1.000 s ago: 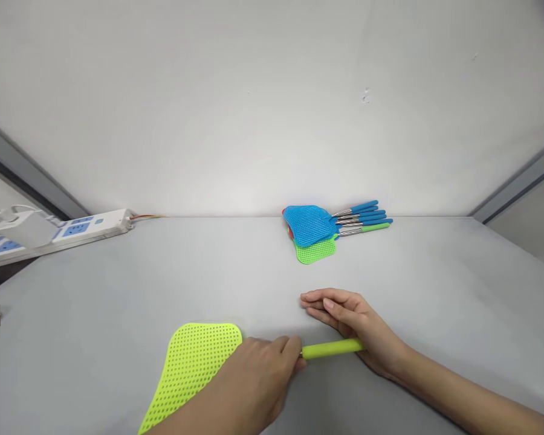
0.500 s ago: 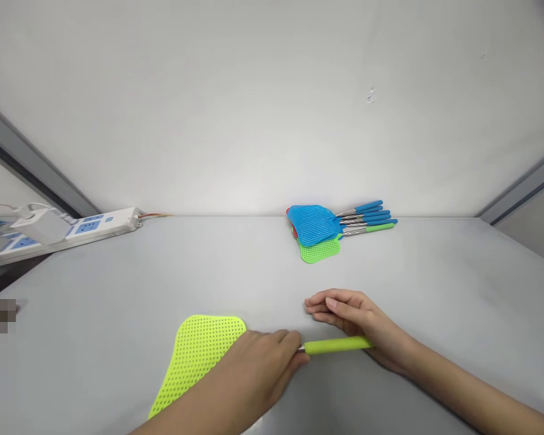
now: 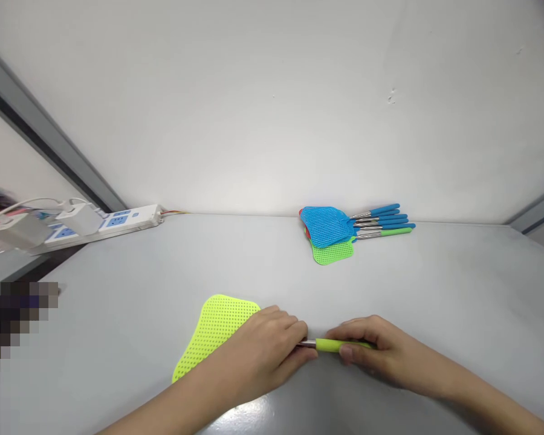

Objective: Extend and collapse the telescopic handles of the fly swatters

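Observation:
A yellow-green fly swatter with a perforated head lies across the near part of the grey table. My left hand is closed round its metal shaft, just right of the head, and my forearm covers part of the mesh. My right hand grips the yellow-green handle, thumb on the near side and fingers over the far side. A short stretch of shaft and handle shows between the two hands.
Against the back wall lies a pile of fly swatters, blue on top, with green and red ones beneath. A white power strip with plugged-in adapters runs along the left edge. A pixelated patch covers something at left.
My right hand, which was loosely curled above the handle, has come down and closed on it. More metal shaft shows beside my left hand. The whole view has shifted slightly.

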`<state>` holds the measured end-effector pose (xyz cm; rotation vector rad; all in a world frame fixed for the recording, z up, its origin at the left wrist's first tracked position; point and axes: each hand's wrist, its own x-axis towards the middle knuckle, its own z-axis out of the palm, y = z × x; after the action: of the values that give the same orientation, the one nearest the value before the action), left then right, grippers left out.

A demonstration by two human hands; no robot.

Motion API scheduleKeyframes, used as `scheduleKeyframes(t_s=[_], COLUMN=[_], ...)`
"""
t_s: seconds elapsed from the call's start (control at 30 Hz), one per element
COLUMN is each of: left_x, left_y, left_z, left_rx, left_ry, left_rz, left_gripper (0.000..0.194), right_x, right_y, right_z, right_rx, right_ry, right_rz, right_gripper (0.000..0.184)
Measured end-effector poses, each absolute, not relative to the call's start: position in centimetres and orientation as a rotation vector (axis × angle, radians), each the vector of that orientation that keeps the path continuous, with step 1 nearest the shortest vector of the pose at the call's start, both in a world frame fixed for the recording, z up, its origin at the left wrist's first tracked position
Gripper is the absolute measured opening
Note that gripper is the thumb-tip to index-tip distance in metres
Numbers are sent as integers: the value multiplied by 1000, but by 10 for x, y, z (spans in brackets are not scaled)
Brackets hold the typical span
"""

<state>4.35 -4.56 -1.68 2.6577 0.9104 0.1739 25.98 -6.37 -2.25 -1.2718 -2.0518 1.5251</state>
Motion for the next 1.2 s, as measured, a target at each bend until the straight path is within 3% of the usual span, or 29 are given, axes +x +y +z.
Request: scheduleKeyframes(t_s=[0.13,0.3,0.53,1.2], left_x=[29,24,35,38], left_y=[-36,-31,-43,-41], left_z=[-9,-7,-16,-17], left_rx=[2679,2715,2745,2877], left_ry=[862,773,714,665], left_rz=[193,191,247,325], left_gripper=[15,18,18,19], right_x=[268,280,273,278], right_y=[-59,-57,-68,-63], right_z=[-30,-29,-21,-24], right_rx=[-1315,-1437,-1468,-1514], right_ry=[-1952,-1966,-2229,-1612], right_rz=[1621,1637,1204,2094], right_gripper=[30,33,29,45])
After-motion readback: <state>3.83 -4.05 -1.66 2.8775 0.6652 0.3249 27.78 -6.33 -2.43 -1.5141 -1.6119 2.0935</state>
